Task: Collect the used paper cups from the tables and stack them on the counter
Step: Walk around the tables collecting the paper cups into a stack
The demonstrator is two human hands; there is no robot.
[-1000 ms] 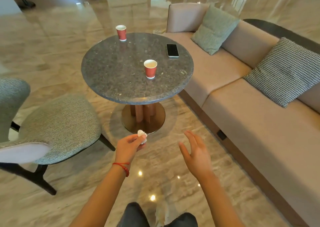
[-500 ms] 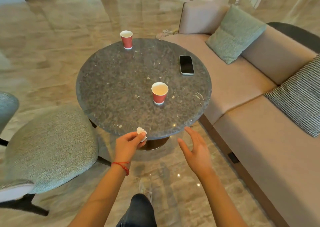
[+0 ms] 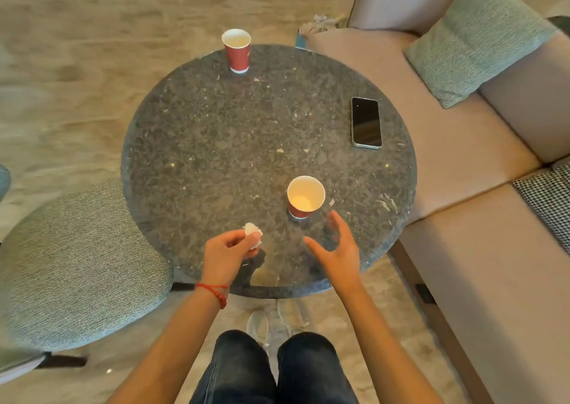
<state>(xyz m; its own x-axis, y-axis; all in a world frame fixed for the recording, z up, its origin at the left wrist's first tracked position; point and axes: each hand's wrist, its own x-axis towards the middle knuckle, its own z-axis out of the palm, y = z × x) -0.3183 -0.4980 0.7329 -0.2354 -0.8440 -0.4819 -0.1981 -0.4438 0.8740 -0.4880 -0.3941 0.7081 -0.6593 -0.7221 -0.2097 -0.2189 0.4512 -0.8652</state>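
Head view: right hand (image 3: 334,251) spread wide just below near cup (image 3: 305,197); left hand (image 3: 229,251) pinching tissue wad (image 3: 253,237). Risk: tipping light cup if bumped.

**Hands over the round surface**

The left hand (image 3: 226,251) pinches a crumpled white tissue (image 3: 253,236). The right hand (image 3: 337,249) hovers with fingers spread, just short of the near red cup (image 3: 305,197). A second cup (image 3: 237,50) and a phone (image 3: 366,122) sit farther off on the surface (image 3: 216,144).
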